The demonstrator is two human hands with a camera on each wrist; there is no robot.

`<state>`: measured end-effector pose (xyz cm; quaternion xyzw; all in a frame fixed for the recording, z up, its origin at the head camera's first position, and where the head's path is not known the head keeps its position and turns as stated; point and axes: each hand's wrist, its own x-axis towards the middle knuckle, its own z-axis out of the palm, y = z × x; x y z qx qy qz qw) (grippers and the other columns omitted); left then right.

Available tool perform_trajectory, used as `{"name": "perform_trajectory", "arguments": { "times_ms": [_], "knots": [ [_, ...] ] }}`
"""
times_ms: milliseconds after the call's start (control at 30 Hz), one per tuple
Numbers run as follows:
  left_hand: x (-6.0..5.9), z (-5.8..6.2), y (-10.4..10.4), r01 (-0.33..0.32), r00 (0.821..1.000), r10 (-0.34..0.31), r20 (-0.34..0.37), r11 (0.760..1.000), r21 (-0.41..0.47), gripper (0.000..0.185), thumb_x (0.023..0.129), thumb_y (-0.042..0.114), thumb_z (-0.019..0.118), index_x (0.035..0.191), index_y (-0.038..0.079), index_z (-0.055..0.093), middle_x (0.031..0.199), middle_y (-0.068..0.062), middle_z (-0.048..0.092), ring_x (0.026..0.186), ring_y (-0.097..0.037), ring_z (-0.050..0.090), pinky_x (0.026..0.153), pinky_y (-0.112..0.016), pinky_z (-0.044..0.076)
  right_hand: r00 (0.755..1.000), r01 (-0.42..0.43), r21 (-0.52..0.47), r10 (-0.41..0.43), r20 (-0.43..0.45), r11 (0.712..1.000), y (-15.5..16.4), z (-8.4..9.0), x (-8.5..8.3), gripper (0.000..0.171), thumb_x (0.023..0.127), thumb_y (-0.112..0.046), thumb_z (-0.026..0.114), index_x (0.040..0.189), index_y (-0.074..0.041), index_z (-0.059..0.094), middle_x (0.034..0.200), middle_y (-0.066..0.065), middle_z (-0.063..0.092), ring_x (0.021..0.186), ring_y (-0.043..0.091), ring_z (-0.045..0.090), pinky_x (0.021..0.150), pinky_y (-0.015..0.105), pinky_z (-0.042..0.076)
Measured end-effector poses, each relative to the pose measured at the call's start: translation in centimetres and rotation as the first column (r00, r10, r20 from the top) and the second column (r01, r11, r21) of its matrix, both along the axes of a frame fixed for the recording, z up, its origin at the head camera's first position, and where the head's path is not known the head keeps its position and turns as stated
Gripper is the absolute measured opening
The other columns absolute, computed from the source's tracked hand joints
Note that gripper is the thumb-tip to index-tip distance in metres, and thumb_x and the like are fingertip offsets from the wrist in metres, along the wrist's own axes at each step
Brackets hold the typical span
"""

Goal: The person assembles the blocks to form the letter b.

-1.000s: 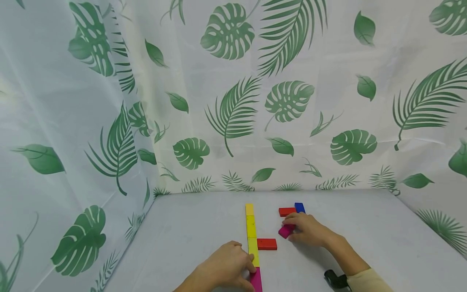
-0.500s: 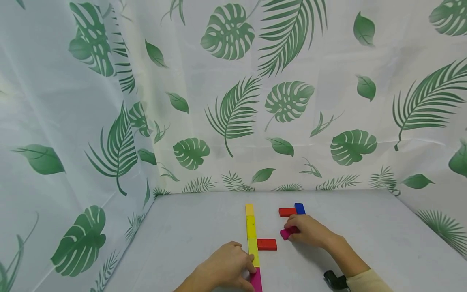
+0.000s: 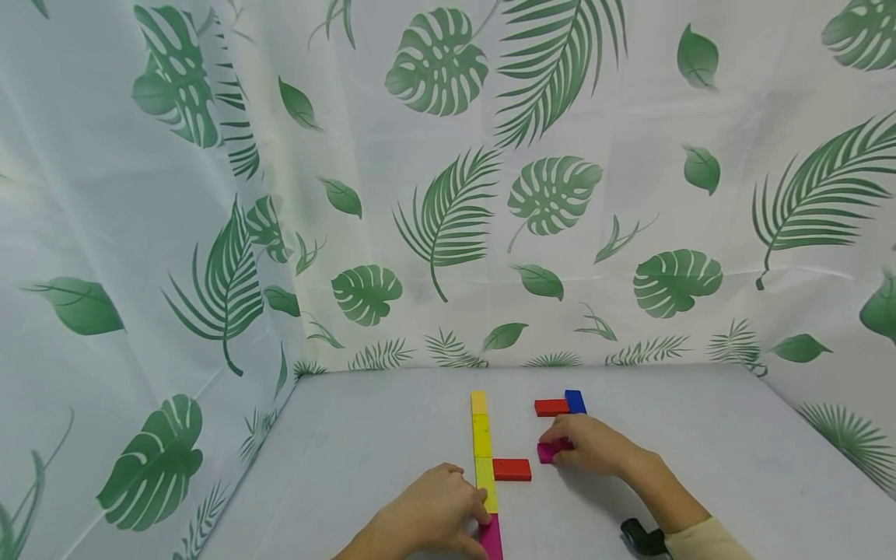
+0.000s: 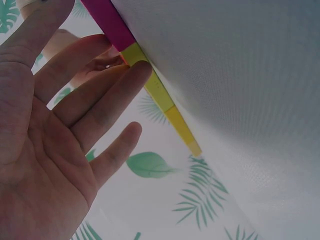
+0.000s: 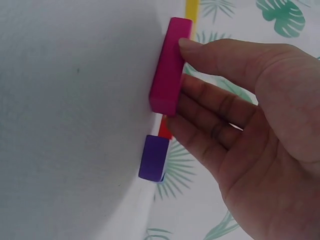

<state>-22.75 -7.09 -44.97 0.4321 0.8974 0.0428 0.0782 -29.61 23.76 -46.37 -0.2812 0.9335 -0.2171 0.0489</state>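
Observation:
My right hand (image 3: 591, 443) pinches a magenta block (image 3: 548, 453) between thumb and fingers, low over the table. In the right wrist view that long magenta block (image 5: 169, 70) shows whole, the thumb on one side. A straight row of yellow blocks (image 3: 483, 435) runs away from me, with another magenta block (image 3: 492, 535) at its near end. My left hand (image 3: 434, 509) rests beside this near end. In the left wrist view its fairly straight fingers (image 4: 112, 100) touch the row's side, near where magenta meets yellow. A red block (image 3: 512, 469) sticks out rightward from the row.
Behind the right hand lie a red block (image 3: 551, 407) and a blue block (image 3: 575, 401), end against side. The white table (image 3: 364, 435) is bounded by a leaf-patterned curtain (image 3: 448, 233) at the back and left. A black device (image 3: 644, 537) is at the right wrist.
My right hand has come slightly nearer, turning the magenta block from a slant to nearly crosswise. The left hand and the row have stayed put.

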Motion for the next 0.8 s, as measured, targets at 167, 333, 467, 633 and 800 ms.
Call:
{"name": "perform_trajectory", "arguments": {
  "times_ms": [167,333,467,633,800],
  "knots": [
    [-0.03,-0.13,-0.05,0.003,1.0,-0.003,0.002,1.0,0.006,0.038,0.083,0.054,0.084,0.116,0.035,0.081,0.092,0.02,0.071,0.072,0.009,0.053,0.108,-0.037,0.052,0.999,0.003,-0.017,-0.003,0.032,1.0,-0.13,0.25,0.41,0.025,0.088,-0.015,0.083,0.113,-0.016,0.081,0.097,-0.009,0.068,0.087,0.009,0.057,0.072,0.022,0.053],
    [-0.15,-0.21,-0.06,0.006,1.0,-0.006,0.0,1.0,-0.001,0.039,0.083,0.055,0.083,0.117,0.036,0.08,0.089,0.02,0.069,0.071,0.009,0.052,0.107,-0.037,0.052,0.998,0.002,-0.025,0.0,0.068,1.0,-0.18,0.55,0.65,0.025,0.089,-0.012,0.081,0.114,-0.014,0.08,0.093,-0.008,0.066,0.082,0.009,0.054,0.068,0.022,0.05],
    [-0.16,-0.21,-0.04,0.006,1.0,-0.006,-0.006,1.0,-0.007,0.039,0.083,0.055,0.083,0.117,0.036,0.08,0.087,0.021,0.068,0.07,0.008,0.051,0.107,-0.037,0.053,0.996,-0.002,-0.021,0.004,0.086,1.0,-0.23,0.68,0.76,0.025,0.089,-0.011,0.081,0.114,-0.013,0.08,0.093,-0.008,0.067,0.083,0.009,0.055,0.069,0.022,0.051],
    [-0.12,-0.18,0.01,0.007,1.0,-0.007,-0.003,1.0,-0.01,0.039,0.083,0.055,0.083,0.117,0.036,0.08,0.088,0.02,0.069,0.071,0.008,0.052,0.107,-0.038,0.053,0.992,-0.004,-0.027,0.008,0.13,1.0,-0.29,0.77,0.62,0.028,0.09,-0.012,0.081,0.118,-0.013,0.079,0.094,-0.006,0.067,0.085,0.01,0.056,0.069,0.022,0.052],
    [-0.14,-0.16,-0.02,0.009,1.0,-0.009,-0.005,1.0,-0.009,0.039,0.083,0.056,0.083,0.117,0.036,0.08,0.095,0.02,0.072,0.074,0.008,0.053,0.108,-0.037,0.052,0.986,-0.001,-0.039,0.007,0.168,0.999,-0.3,0.7,0.66,0.03,0.089,-0.013,0.081,0.119,-0.014,0.079,0.093,-0.006,0.066,0.085,0.012,0.056,0.066,0.023,0.052]
  ]
}}
